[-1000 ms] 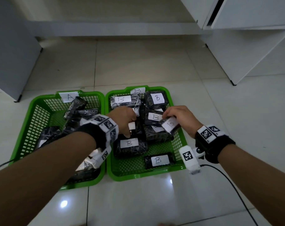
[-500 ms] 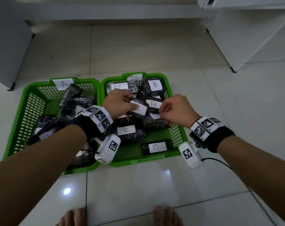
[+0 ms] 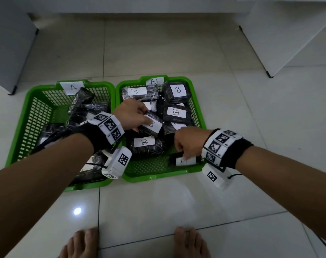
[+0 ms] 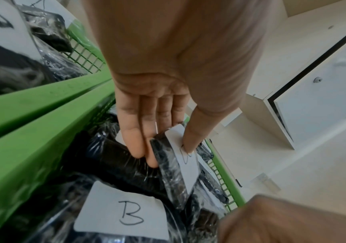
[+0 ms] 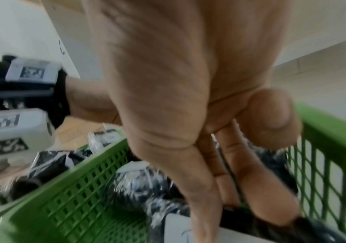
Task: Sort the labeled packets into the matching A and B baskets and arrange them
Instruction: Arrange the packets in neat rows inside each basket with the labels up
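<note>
White tiled floor, two green baskets side by side: A basket [image 3: 35, 101], B basket [image 3: 193, 101]. Head view: left hand [image 3: 129, 114] grips a B packet [image 3: 152, 124] over B basket; right hand [image 3: 188, 141] pinches the front packet [image 3: 184, 161]. Left wrist: thumb on label, fingers beneath. Right wrist: blurred, fingers curled on packet

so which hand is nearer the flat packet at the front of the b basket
Right. The right hand is on the front packet; the left hand holds a tilted packet farther back.
</note>
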